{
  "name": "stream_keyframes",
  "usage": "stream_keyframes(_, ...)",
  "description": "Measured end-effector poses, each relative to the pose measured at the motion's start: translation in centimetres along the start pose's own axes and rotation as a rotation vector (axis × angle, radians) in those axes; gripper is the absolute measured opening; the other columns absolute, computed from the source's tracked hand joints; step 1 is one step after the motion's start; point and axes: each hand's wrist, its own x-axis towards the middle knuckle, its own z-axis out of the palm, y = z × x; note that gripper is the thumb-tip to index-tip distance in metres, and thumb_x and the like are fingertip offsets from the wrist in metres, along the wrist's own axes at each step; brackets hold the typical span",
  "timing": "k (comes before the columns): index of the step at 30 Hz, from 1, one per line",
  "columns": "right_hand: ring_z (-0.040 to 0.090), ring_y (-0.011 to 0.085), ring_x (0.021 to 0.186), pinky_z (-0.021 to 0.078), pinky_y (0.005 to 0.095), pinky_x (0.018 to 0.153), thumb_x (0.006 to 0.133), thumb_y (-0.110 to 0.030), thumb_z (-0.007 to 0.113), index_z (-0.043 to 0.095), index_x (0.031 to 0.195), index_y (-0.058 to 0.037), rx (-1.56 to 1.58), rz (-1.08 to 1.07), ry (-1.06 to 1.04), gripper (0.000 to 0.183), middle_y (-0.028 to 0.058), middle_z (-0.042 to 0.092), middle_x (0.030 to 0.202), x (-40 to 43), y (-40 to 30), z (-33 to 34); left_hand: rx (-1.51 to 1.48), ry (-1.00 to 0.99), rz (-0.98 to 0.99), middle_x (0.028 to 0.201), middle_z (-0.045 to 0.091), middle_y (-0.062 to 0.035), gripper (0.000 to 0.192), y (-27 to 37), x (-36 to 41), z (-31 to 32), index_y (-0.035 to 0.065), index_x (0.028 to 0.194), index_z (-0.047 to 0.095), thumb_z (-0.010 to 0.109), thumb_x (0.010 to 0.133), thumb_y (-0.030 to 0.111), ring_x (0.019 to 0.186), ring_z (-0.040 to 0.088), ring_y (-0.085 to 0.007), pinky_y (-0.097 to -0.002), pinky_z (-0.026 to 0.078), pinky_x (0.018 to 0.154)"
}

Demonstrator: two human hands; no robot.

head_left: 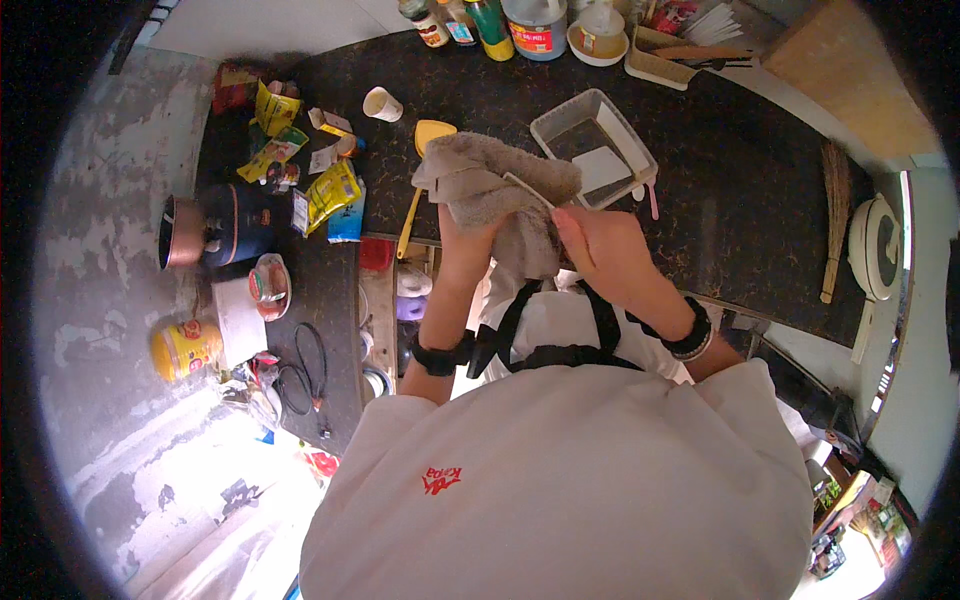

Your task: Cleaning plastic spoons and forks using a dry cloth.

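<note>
A grey-brown towel [517,161] is bunched between both hands above the front edge of the dark counter. My left hand [471,223] grips it from below, its fingers mostly hidden by the cloth. My right hand [592,236] pinches the end of a thin, light-coloured stick-like utensil [529,189], which lies against the towel; its far part is covered. Behind the towel, a yellow spatula or ladle [433,135] rests on the counter, its handle pointing towards me. A clear plastic tub [645,161] stands beyond my right hand, with a pink-handled utensil [653,201] beside it.
Yellow packets [330,196], small boxes and a paper cup [382,105] lie at the left. Bottles [491,30] and a cream utensil tray [660,71] line the back. A straw whisk [834,217] and a lidded electric pot [874,247] are at the right. A black cable [300,375] lies near left.
</note>
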Motion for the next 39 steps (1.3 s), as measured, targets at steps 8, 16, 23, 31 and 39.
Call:
stream_keyframes(8,0.05,0.0245,0.042,0.0391,0.0346,0.039,0.082,-0.027,0.041,0.049,0.065,-0.0061,-0.387,-0.154,0.118,0.027,0.0094,0.049,0.048,0.3,-0.7,-0.3,0.25,0.068,0.167,0.095,0.049,-0.0067,0.035,0.1,0.3,1.2,0.0047,0.104,0.041,0.053,0.07,0.006,0.086,0.049,-0.0177,-0.0291,0.042,0.074)
stream_keyframes(16,0.05,0.0205,0.041,0.04,0.0296,0.038,0.078,-0.027,0.048,0.05,0.067,-0.0071,-0.48,-0.26,0.246,0.023,0.0052,0.047,0.045,0.8,0.6,0.6,-0.253,0.206,-0.167,0.094,0.049,-0.006,0.027,0.8,0.7,3.3,0.0022,0.098,0.044,0.049,0.071,0.003,0.084,0.049,-0.0154,-0.0281,0.041,0.072)
stream_keyframes(23,0.049,0.0198,0.04,0.0393,0.0306,0.038,0.082,-0.028,0.041,0.051,0.07,-0.0053,-0.299,-0.171,0.219,0.028,0.0085,0.047,0.047,0.4,2.3,1.2,-0.169,0.179,-0.148,0.098,0.047,-0.0077,0.034,0.5,1.2,2.7,0.0058,0.105,0.038,0.048,0.072,0.004,0.089,0.049,-0.0209,-0.0329,0.043,0.074)
stream_keyframes(31,0.031,0.0057,0.036,0.0222,0.0188,0.035,0.087,-0.038,0.024,0.054,0.075,0.001,0.928,0.357,-0.071,0.051,0.0014,0.04,0.045,0.3,0.6,-1.5,0.019,0.053,-0.055,0.097,0.047,-0.0083,0.039,0.4,0.8,-0.7,0.0064,0.102,0.042,0.052,0.066,-0.003,0.094,0.047,-0.022,-0.0344,0.041,0.078)
stream_keyframes(39,0.038,0.0103,0.039,0.0313,0.022,0.037,0.087,-0.035,0.03,0.053,0.082,0.0026,0.686,0.261,-0.009,0.045,0.0021,0.044,0.048,0.0,-0.4,-1.7,1.195,-0.193,0.502,0.098,0.047,-0.0074,0.039,0.1,0.4,-2.3,0.0032,0.102,0.04,0.059,0.068,0.003,0.09,0.047,-0.0171,-0.0302,0.04,0.078)
